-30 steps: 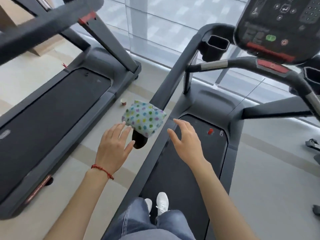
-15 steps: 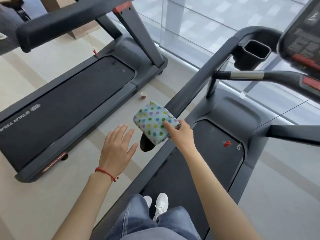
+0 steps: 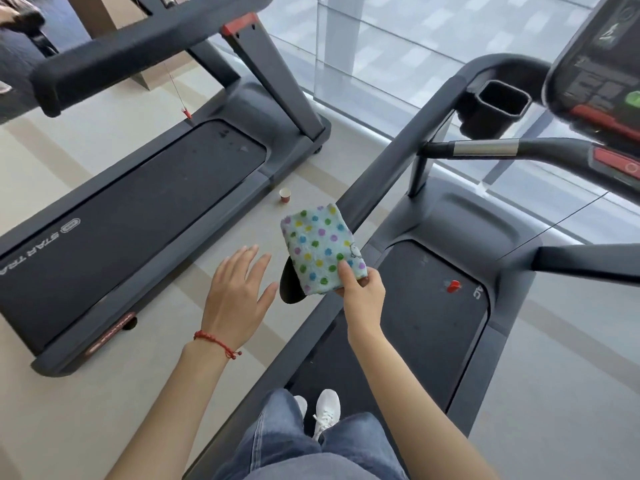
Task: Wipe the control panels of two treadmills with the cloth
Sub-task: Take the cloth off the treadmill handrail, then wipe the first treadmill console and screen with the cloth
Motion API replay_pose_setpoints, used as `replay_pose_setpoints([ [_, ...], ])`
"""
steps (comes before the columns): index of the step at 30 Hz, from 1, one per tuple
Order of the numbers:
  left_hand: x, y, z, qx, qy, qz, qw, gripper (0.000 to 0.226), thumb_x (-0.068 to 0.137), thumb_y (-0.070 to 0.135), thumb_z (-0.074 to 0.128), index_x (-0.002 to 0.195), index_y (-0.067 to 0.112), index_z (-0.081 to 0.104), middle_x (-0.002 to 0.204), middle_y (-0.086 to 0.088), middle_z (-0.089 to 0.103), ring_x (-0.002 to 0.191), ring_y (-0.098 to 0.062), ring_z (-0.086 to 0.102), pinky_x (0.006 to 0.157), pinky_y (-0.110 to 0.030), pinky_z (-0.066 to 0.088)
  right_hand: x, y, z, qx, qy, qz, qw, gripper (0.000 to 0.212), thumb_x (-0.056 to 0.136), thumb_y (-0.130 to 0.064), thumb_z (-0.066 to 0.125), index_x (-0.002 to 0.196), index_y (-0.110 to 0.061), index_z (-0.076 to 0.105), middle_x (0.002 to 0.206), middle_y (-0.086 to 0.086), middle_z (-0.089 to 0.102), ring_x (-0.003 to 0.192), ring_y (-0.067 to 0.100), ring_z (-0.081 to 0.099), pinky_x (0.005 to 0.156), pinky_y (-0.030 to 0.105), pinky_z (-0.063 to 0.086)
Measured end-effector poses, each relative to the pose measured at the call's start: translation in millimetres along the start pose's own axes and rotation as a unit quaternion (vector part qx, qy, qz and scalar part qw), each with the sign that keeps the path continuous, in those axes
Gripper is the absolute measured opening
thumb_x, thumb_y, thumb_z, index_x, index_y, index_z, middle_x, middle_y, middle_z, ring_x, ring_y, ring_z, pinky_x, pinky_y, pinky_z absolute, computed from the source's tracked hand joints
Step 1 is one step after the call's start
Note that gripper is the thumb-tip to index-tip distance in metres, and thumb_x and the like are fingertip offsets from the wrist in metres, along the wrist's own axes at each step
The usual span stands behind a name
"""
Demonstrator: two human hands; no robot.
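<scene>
A folded light-blue cloth with coloured dots rests over the end of the left handrail of the treadmill I stand on. My right hand pinches the cloth's near corner between thumb and fingers. My left hand hovers open just left of the cloth, fingers spread, not touching it. The control panel of this treadmill shows at the top right edge, partly cut off. A second treadmill stands to the left; its panel is out of view.
A small paper cup stands on the floor between the two treadmills. A cup holder and a crossbar with grey sensor grip sit below the panel. A red safety clip lies on the belt. Glass wall ahead.
My right hand reached the cloth and closed on its near corner. The view swung left and down, so the panel slid toward the right edge. My left hand stayed open beside the cloth.
</scene>
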State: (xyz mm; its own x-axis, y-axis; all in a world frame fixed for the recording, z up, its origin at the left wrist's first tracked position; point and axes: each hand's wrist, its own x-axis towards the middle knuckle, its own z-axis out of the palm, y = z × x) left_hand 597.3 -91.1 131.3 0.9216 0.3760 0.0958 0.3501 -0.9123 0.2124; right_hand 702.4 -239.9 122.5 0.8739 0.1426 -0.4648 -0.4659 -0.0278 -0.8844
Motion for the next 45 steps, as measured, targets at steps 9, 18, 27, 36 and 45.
replay_pose_setpoints([
  [9, -7.8, -13.0, -3.6, -0.001, -0.007, 0.009, 1.0, 0.053, 0.09, 0.038, 0.036, 0.119, 0.001, 0.059, 0.121, -0.022, 0.059, 0.113, -0.039, 0.055, 0.094, -0.052, 0.042, 13.1, -20.9, 3.4, -0.042, -0.071, 0.022, 0.996, 0.043, 0.077, -0.024, 0.074, 0.112, -0.016, 0.051, 0.1, -0.002, 0.062, 0.084, 0.007, 0.063, 0.068, 0.021, 0.052],
  [18, -6.8, -32.4, -3.1, -0.007, -0.01, 0.029, 1.0, 0.055, 0.089, 0.04, 0.036, 0.118, 0.0, 0.06, 0.121, -0.022, 0.059, 0.113, -0.039, 0.056, 0.092, -0.052, 0.043, 24.0, -23.6, 0.6, -0.105, -0.096, -0.002, 0.99, 0.013, 0.08, -0.016, 0.069, 0.09, -0.008, 0.069, 0.09, 0.003, 0.071, 0.079, 0.013, 0.067, 0.065, 0.021, 0.054],
  [27, 26.4, -27.1, -9.1, -0.046, 0.009, 0.099, 0.994, 0.054, 0.089, 0.039, 0.037, 0.121, -0.001, 0.058, 0.124, -0.024, 0.057, 0.116, -0.04, 0.053, 0.095, -0.051, 0.041, 12.1, -16.1, -9.1, 0.06, -0.138, 0.033, 0.988, 0.021, 0.084, -0.002, 0.061, 0.104, 0.002, 0.063, 0.109, 0.016, 0.067, 0.1, 0.03, 0.065, 0.09, 0.041, 0.052],
  [36, 74.1, 22.3, -14.2, -0.099, 0.029, 0.201, 0.974, 0.053, 0.092, 0.039, 0.037, 0.124, 0.0, 0.055, 0.127, -0.022, 0.054, 0.119, -0.038, 0.05, 0.098, -0.05, 0.042, 4.2, -19.6, -59.3, 0.201, -0.083, -0.006, 0.976, 0.032, 0.082, -0.011, 0.061, 0.112, -0.001, 0.058, 0.112, 0.013, 0.067, 0.103, 0.029, 0.063, 0.084, 0.037, 0.053],
  [45, 119.4, 143.4, 15.5, -0.116, 0.008, 0.315, 0.942, 0.053, 0.093, 0.041, 0.036, 0.122, 0.001, 0.056, 0.124, -0.019, 0.056, 0.117, -0.033, 0.05, 0.101, -0.039, 0.033, 16.9, -40.5, -164.9, 0.291, -0.006, -0.111, 0.95, 0.033, 0.077, -0.011, 0.058, 0.109, -0.009, 0.059, 0.108, 0.007, 0.066, 0.103, 0.023, 0.063, 0.076, 0.033, 0.055],
])
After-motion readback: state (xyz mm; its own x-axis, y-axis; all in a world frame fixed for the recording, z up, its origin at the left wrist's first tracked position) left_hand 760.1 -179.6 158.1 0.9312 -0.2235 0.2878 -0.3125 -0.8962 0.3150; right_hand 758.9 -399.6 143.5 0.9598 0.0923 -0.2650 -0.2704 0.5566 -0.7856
